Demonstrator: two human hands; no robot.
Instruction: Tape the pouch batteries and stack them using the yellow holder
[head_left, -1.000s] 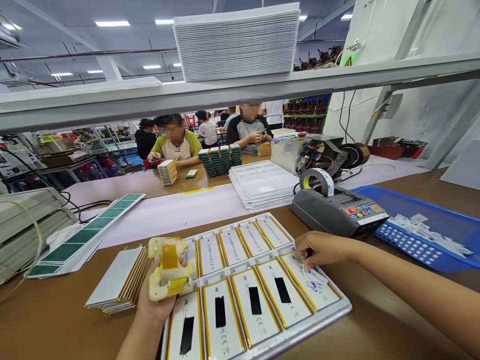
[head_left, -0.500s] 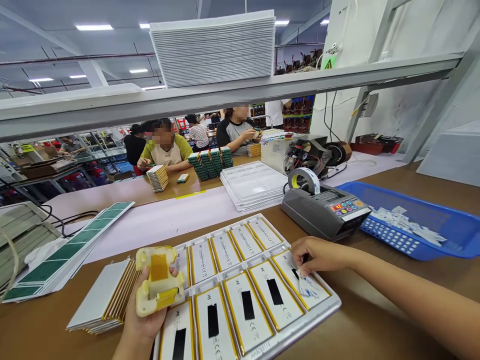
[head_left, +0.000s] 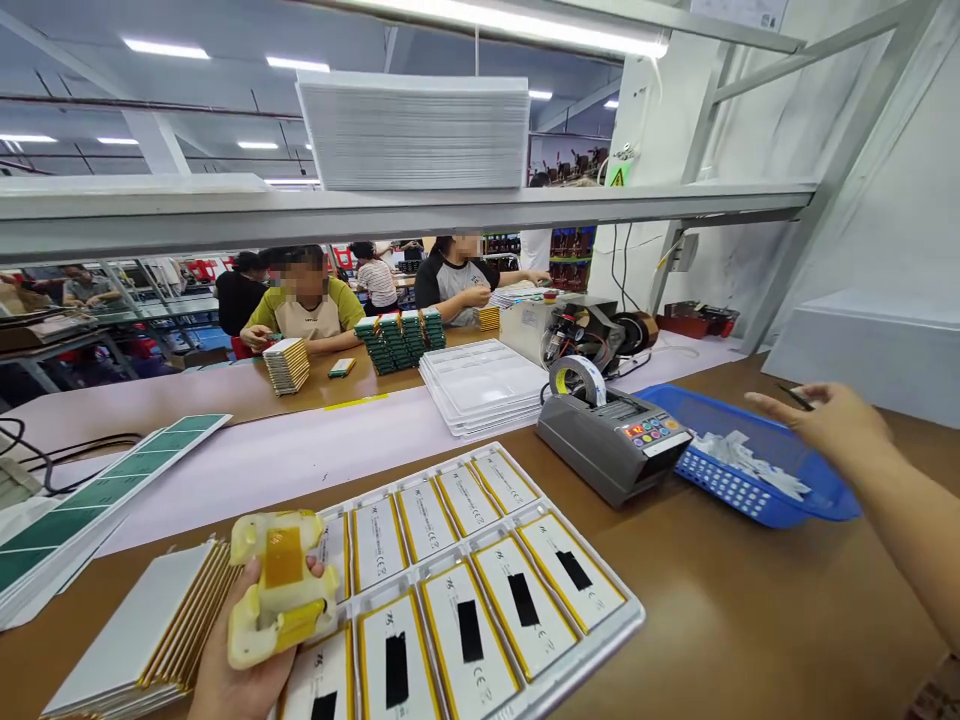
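Observation:
My left hand [head_left: 251, 640] is closed around a cream plastic jig [head_left: 281, 585] with amber tape across its middle, at the near left corner of a white tray [head_left: 632, 612]. Flat white battery packs [head_left: 469, 625] with yellow edges lie in two rows in that tray. Black tape strips [head_left: 523, 598] mark the front-row packs; the back row shows none. Over the right end of a blue basket [head_left: 757, 505], my right hand [head_left: 847, 430] is raised, forefinger stretched out, gripping thin dark tweezers [head_left: 796, 398]. Crumpled white liner scraps [head_left: 750, 465] lie in the basket.
A grey tape dispenser [head_left: 611, 440] with a tape roll [head_left: 577, 380] stands behind the tray. White trays [head_left: 484, 385] are stacked beyond it. More packs [head_left: 131, 630] are piled at left. A shelf beam [head_left: 420, 215] crosses above; two co-workers sit opposite.
My right hand has moved from the front row's right-end pack to over the basket. The white liner it was peeling is off that pack, baring a black strip. My left hand still holds the jig.

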